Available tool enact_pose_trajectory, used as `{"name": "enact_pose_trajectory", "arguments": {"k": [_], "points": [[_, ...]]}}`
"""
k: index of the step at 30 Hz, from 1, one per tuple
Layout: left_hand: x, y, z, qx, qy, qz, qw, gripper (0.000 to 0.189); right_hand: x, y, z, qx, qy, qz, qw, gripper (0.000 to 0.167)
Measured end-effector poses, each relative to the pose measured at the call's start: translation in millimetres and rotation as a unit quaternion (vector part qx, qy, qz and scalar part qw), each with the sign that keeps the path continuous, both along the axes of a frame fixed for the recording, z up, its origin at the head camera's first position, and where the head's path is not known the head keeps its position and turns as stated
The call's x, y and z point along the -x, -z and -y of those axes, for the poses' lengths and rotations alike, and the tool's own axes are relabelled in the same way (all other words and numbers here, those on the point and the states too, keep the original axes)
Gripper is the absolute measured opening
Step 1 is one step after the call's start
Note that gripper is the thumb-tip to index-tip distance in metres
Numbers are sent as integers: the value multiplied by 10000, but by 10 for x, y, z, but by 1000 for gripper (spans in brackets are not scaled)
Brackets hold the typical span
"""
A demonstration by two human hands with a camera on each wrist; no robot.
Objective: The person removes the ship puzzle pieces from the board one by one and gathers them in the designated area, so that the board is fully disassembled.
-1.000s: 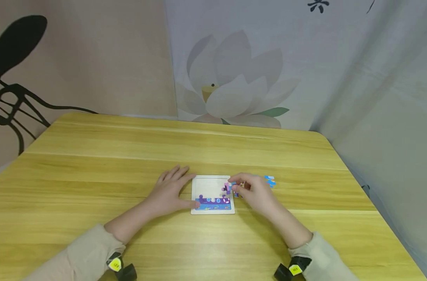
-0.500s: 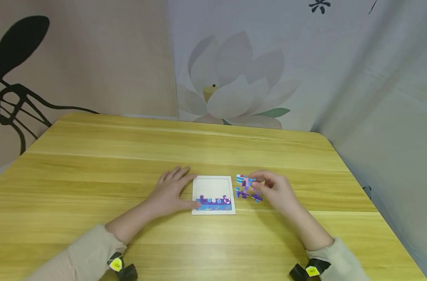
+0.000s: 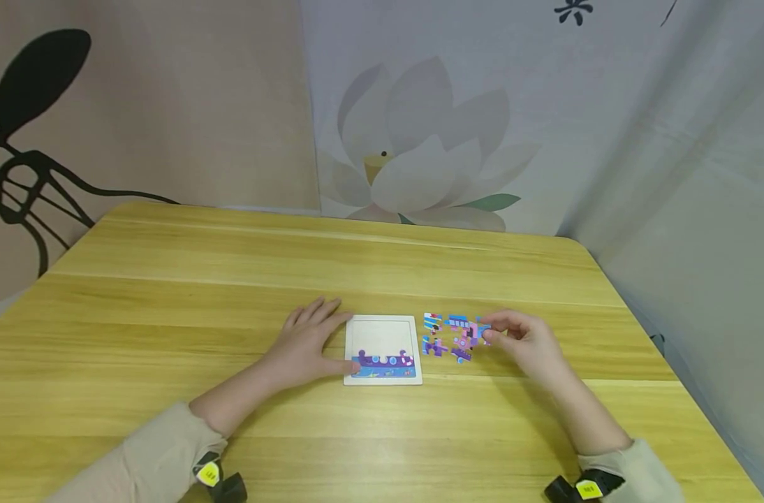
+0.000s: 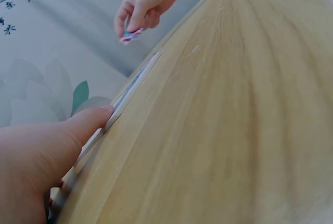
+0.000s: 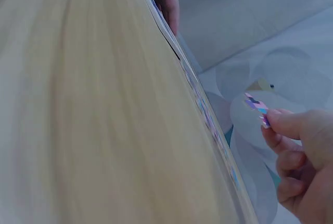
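Observation:
My left hand (image 3: pixel 297 349) rests at the left side of a white puzzle tray (image 3: pixel 382 334), fingers spread and thumb on its lower left corner. Blue and purple joined pieces (image 3: pixel 385 370) fill the lower part of the tray; above them its pale base is bare. Right of the tray, my right hand (image 3: pixel 533 349) pinches a pink, purple and blue puzzle piece (image 5: pixel 256 104) between thumb and fingertips. In both wrist views that piece is held up clear of the table. Beneath and left of it lie several loose puzzle pieces (image 3: pixel 434 345), partly overlapped by the held one in the head view.
The wooden table (image 3: pixel 231 258) stretches out around the tray, its far edge close to a hanging cloth (image 3: pixel 231 105) printed with a lotus. Another pale cloth (image 3: pixel 702 175) hangs along the right side. Each wrist bears a black camera (image 3: pixel 221 482).
My right hand has moved from over the tray's right edge out to the right with the puzzle piece, uncovering the loose pieces. The left hand stays on the tray.

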State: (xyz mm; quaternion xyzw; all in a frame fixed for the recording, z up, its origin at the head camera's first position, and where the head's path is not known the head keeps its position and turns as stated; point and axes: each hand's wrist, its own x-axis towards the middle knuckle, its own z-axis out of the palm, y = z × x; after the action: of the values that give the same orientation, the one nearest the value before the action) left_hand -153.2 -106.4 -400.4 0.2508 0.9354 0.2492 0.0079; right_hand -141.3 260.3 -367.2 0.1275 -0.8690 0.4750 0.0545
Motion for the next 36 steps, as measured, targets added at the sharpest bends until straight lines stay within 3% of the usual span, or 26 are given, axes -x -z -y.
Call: {"name": "enact_pose_trajectory", "arguments": {"k": [20,23,31,36], "points": [[-13,-11,-5,-6,15,38,10000,93,66,156,-338,-572,-100,709,9958,17],[-11,-14,-8,-23,19,35,10000,93,70,173,-341,-709,-126,640,9953,15],[5,-1,0,35,-22,34,10000,94,73,123,-280,-1813,-59,212,9832,11],[-2,-1,-3,7,-11,31,10000,95,56,117,-247,-2069,-25,81,9783,11]]}}
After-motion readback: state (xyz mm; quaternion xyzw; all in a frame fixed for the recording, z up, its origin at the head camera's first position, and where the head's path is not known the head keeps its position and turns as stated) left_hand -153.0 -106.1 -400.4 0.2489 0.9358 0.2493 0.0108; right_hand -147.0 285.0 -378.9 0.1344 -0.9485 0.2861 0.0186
